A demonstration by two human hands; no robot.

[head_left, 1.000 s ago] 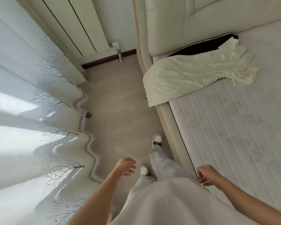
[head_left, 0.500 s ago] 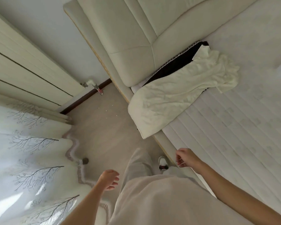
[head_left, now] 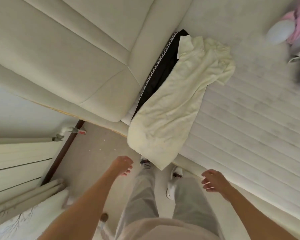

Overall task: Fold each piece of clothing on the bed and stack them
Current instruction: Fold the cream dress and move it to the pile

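Note:
A pale yellow garment (head_left: 177, 101) lies spread along the head end of the bed (head_left: 249, 127), its lower corner hanging over the mattress edge. Under it, against the headboard, a black garment with a checkered trim (head_left: 161, 68) shows. A blurred heap of pink and grey clothes (head_left: 298, 32) sits at the top right of the mattress. My left hand (head_left: 122, 164) hovers over the floor with loosely curled fingers, holding nothing. My right hand (head_left: 213, 181) hangs just off the mattress edge, fingers relaxed and empty. Both hands are below the yellow garment's hanging corner, apart from it.
The cream padded headboard (head_left: 73, 54) fills the upper left. A radiator (head_left: 16, 161) with a pipe valve (head_left: 71, 130) stands at the left wall, and a sheer curtain (head_left: 24, 213) hangs at lower left. I stand on the beige floor (head_left: 93, 161) between radiator and bed.
The view has swung right and closer to the bed; the yellow garment now lies nearer my hands. Both hands have risen toward it, fingers loosening, still holding nothing.

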